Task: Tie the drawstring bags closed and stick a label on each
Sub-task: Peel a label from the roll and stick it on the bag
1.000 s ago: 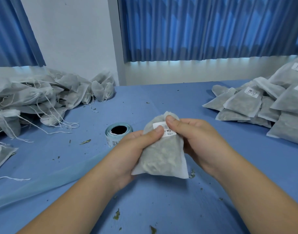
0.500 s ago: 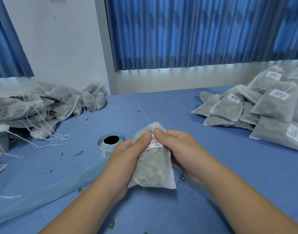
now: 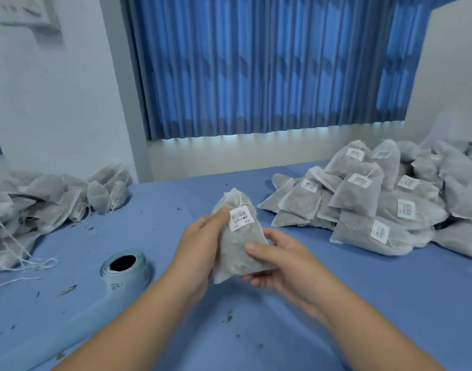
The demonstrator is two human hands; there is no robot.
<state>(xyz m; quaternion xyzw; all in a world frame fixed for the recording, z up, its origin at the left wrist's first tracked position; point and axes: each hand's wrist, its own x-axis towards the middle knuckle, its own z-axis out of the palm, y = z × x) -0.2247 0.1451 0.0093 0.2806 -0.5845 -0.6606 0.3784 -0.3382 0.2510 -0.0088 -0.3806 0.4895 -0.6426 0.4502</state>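
On the far left of the blue desk [image 3: 336, 303] lies a heap of unlabelled bags [image 3: 42, 204], their loose white strings trailing toward the front edge. Nearer the middle stands a label roll [image 3: 125, 269], upright on its side with the dark core facing up, and a pale backing strip [image 3: 69, 325] runs from it down to the lower left corner. Small bits of dried leaf are scattered over the cloth. The left hand [image 3: 200, 247] grips the left side of the drawstring bag [image 3: 237, 250], fingers curled round it and the thumb up near the label. The bag is held above the desk in the centre, roughly upright, its neck gathered at the top with the drawstring [image 3: 239, 199] showing there. A white barcode label [image 3: 239, 218] sits on its upper front face. The right hand [image 3: 280, 263] holds the bag's lower right part, thumb pressed on the front and fingers curled beneath. To the right, well apart from the hands, is a pile of labelled bags [image 3: 376, 204], stacked against one another. A blue curtain [image 3: 256, 62] hangs behind the desk.
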